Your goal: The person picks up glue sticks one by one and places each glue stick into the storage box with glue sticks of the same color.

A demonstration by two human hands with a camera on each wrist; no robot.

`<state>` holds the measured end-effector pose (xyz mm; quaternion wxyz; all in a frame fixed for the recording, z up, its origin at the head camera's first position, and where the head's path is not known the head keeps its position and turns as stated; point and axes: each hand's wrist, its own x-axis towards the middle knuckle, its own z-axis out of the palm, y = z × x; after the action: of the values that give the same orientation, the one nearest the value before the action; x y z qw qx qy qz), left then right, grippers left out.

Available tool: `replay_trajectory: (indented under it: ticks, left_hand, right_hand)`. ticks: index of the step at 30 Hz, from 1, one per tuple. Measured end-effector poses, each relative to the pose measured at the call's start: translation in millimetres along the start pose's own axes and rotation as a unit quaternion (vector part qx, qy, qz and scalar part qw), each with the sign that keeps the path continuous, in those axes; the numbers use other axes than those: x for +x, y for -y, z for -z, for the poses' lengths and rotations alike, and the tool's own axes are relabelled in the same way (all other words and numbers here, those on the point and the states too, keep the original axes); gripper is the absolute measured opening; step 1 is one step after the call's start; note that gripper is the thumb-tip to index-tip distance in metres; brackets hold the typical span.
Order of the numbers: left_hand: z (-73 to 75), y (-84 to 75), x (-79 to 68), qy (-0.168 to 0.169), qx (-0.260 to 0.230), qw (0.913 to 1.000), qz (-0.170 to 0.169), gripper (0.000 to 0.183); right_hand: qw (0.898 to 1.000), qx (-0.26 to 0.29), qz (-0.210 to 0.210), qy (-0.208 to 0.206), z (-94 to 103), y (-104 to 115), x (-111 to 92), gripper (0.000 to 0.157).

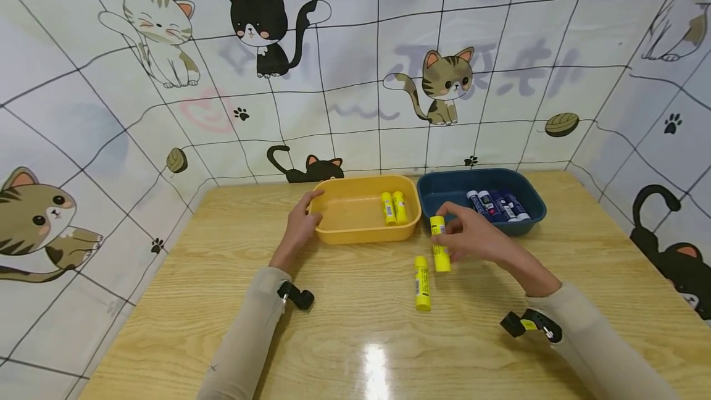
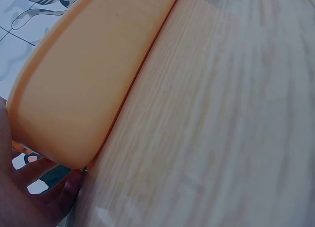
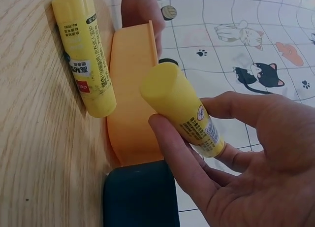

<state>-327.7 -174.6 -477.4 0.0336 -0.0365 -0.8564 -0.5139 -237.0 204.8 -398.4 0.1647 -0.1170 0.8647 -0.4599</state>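
My right hand [image 1: 472, 234] pinches a yellow glue stick [image 3: 183, 109] between thumb and fingers, raised above the table in front of the blue tray [image 1: 444, 178]. Another yellow glue stick [image 1: 423, 284] lies on the table just below it in the head view. With thumb and fingers about its left end, my left hand [image 1: 302, 225] holds the yellow tray [image 1: 344, 236]. Two yellow glue sticks [image 1: 394, 208] lie side by side at the right end inside that tray. Several dark blue glue sticks [image 1: 500, 205] with white ends are in the blue tray.
The two trays stand side by side at the back of the wooden table [image 1: 344, 332]. Behind and beside the table hang white gridded sheets [image 1: 355, 104] printed with cartoon cats. A black camera strap [image 1: 536, 324] sits on each sleeve.
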Motion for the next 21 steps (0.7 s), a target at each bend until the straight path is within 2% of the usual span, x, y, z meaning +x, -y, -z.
replay_trajectory:
  ticks: [21]
  left_hand:
    - [-0.5, -2.2, -0.5, -0.007, -0.001, 1.0, 0.004, 0.065]
  right_hand:
    - [0.999, -0.014, 0.027, -0.015, 2.6, 24.9, 20.9, 0.043]
